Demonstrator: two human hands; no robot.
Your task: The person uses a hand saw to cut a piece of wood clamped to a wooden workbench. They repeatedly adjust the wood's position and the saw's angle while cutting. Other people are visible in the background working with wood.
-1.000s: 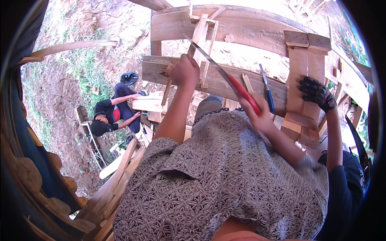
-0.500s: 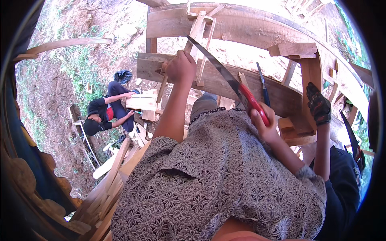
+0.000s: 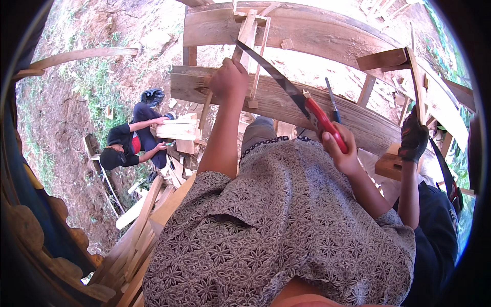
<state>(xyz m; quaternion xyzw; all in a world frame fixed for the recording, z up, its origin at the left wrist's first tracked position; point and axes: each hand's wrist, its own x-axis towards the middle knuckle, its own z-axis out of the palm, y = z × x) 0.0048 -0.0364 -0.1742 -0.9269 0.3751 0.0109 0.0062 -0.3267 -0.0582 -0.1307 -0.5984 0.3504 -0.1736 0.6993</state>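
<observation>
At left, a seated worker (image 3: 128,140) reaches toward a pale block (image 3: 176,129), well apart from the person's own hands. Next comes the left hand (image 3: 229,81), its grip closed around a strip (image 3: 205,110) of wood that shows above and below the fist, in front of a long beam (image 3: 276,102). Then the saw (image 3: 294,91) slants up to the left, its tip near the upper part of the strip; whether the two touch, I cannot tell. The right hand (image 3: 338,148) has its grip wrapped round the saw's red handle. A skipping blade could catch the left hand, since the tip lies so near it, and a loosely held strip could twist under the edge. A blue-handled chisel (image 3: 336,115) is just behind the saw handle; a careless elbow or swing might knock it. Farther right, a co-worker's gloved hand (image 3: 413,135) holds an angled piece (image 3: 386,60); tipping leftward, that could jolt the right arm.
</observation>
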